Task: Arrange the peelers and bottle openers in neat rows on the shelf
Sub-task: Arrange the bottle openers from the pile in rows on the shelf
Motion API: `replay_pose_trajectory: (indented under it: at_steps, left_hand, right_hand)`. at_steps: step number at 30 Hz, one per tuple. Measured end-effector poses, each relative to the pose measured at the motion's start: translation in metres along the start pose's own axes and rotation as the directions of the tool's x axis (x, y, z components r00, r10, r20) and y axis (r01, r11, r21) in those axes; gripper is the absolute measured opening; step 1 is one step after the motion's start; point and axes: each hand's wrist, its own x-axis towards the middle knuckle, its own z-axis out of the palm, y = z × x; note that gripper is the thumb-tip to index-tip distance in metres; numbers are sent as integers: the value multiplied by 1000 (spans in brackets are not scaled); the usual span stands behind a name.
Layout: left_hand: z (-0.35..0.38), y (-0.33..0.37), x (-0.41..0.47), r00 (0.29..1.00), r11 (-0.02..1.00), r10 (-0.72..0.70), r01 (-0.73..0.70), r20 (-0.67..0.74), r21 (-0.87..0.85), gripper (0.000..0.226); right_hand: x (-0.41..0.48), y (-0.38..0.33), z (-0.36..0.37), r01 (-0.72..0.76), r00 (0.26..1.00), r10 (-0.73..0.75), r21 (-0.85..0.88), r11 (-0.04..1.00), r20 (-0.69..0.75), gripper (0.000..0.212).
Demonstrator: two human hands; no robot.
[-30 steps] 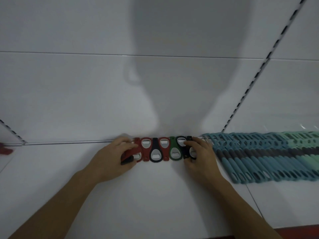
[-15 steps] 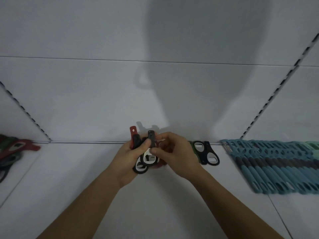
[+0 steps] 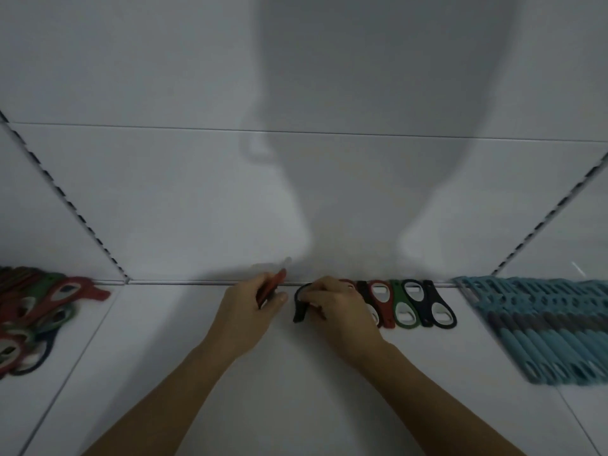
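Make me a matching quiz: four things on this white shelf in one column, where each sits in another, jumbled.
1. red plastic bottle opener
2. black plastic bottle opener
3. row of teal plastic peelers
4. heap of red and green bottle openers

A. far left of the white shelf
B. in the right hand
C. far right of the shelf
D. in the left hand

Pairs: 1-D, 2-B, 3-C, 4-A.

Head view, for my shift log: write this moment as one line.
left hand: holds red opener | right hand: grips black opener beside opener row | peelers: lined up right
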Motion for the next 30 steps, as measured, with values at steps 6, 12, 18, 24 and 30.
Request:
replay_pose_trajectory:
  at_steps: [6,12,18,24,30]
  left_hand:
    - [11,-11,-3,938,925,171,-258,301,278,45]
    - [25,-6,-2,963,898,140,-222,232,379,48]
    - [41,5,-3,979,887,123,-183,165,424,59]
    - [45,8,-3,972,873,133,-207,192,441,51]
    - [48,9,-1,968,872,159,-230,193,433,51]
  right_hand:
    - [-18,21,-14,-180,973,161,-107,978,-163,36]
    - [-51,64,-50,-586,809,526,-302,752,-262,36]
    - [-71,89,-58,-724,690,674,-232,650,-263,48]
    - [-77,96,-51,-720,692,663,-215,660,-284,45]
    - [-79,95,-51,-711,702,651,-242,660,-287,41]
